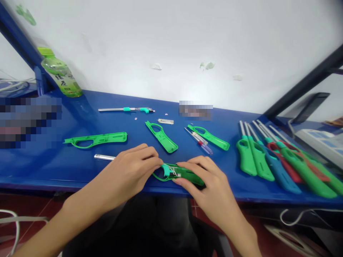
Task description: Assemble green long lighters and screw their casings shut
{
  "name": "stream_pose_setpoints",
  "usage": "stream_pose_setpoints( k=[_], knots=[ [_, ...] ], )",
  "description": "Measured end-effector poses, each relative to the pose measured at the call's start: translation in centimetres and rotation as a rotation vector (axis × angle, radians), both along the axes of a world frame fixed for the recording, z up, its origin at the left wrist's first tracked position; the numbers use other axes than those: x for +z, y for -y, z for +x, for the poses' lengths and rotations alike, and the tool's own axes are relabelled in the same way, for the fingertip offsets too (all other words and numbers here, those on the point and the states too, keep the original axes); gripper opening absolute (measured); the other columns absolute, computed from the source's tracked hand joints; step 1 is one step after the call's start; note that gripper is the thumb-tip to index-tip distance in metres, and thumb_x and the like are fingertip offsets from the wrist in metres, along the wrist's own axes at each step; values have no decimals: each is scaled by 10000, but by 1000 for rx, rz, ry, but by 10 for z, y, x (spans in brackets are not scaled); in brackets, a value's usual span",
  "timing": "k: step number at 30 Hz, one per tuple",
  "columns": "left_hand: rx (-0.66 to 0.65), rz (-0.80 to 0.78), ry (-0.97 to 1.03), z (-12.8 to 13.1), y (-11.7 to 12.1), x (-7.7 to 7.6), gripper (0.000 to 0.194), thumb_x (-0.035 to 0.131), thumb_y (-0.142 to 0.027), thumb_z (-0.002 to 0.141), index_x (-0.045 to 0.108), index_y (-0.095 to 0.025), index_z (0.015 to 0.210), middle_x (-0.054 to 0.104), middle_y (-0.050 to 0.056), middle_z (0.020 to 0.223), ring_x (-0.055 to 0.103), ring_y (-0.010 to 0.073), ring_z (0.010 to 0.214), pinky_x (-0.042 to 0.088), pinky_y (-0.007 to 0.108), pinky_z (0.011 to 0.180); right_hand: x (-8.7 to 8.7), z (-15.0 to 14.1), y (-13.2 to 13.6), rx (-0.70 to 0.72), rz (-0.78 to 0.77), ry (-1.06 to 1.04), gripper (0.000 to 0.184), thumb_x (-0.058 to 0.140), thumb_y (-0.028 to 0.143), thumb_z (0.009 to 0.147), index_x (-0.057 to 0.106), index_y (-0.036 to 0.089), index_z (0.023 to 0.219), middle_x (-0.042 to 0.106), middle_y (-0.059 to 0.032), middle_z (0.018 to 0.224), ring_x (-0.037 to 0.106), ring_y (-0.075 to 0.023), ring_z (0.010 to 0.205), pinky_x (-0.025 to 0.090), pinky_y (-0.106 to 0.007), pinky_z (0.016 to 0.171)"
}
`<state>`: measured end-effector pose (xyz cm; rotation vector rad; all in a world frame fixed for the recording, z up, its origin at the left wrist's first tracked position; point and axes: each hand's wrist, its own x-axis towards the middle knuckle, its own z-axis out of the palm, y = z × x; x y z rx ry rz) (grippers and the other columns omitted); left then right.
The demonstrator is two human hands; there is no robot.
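Both hands work on a green lighter body (184,174) lying at the near edge of the blue table (80,167). My right hand (205,178) grips its handle end with curled fingers. My left hand (131,167) pinches at the teal trigger part (166,170) at the body's left end. A metal tube (104,157) sticks out to the left from under my left hand. Whether it is joined to the body is hidden.
Three green handle shells (98,139) (162,137) (210,137) lie further back, with a screwdriver (199,142), a small metal part (165,121) and a tube with teal pieces (125,109). Several finished lighters (278,159) lie at right. A green tea bottle (62,75) stands back left.
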<state>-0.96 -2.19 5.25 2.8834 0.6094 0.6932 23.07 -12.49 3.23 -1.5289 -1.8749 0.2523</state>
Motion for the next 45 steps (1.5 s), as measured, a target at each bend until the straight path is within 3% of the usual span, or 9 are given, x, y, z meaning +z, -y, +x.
stream_pose_setpoints(
  k=[14,21,32,35,39,42,45],
  knots=[
    [-1,42,-7,0,2,2,215,527,-56,1065,703,-179,1082,678,38,1023,589,193,881,449,340,736,1,-1,0,1,10,-8,239,797,300,997,775,218,1220,709,-52,1080,656,-255,1023,535,-423,905],
    [51,-3,-4,4,5,1,225,496,-155,1113,712,-164,1046,672,65,1034,596,226,928,464,364,761,1,-1,1,-5,6,-2,239,792,311,1001,777,229,1225,709,-53,1094,654,-258,1034,539,-425,909],
    [73,140,-34,5,10,0,274,524,36,984,712,-157,1036,654,53,960,567,229,835,470,377,747,-3,-1,2,13,39,81,265,686,412,1064,749,241,1257,695,-74,1120,659,-289,1054,538,-479,924],
    [88,162,-46,5,9,-2,288,538,45,960,719,-162,1044,663,46,943,573,232,810,473,380,725,6,0,1,24,29,155,338,610,520,1086,726,276,1289,707,-64,1160,673,-287,1061,534,-496,938],
    [122,220,-20,9,11,-3,285,576,51,923,713,-161,1057,698,45,964,615,249,846,509,405,762,33,1,-18,50,112,198,399,446,530,1153,722,269,1274,737,-60,1137,696,-261,1043,533,-465,941],
    [162,242,-34,11,15,-3,337,564,81,864,703,-159,1055,711,55,980,639,270,867,541,432,789,59,2,-55,50,160,249,417,394,483,1178,720,241,1278,749,-67,1168,697,-248,1098,540,-431,975],
    [179,279,-45,11,17,-4,397,518,110,805,691,-161,1039,721,65,997,653,274,858,576,457,826,75,0,-106,-3,63,464,356,425,380,1181,698,222,1347,743,-90,1277,671,-256,1214,550,-416,1017]
  ],
)
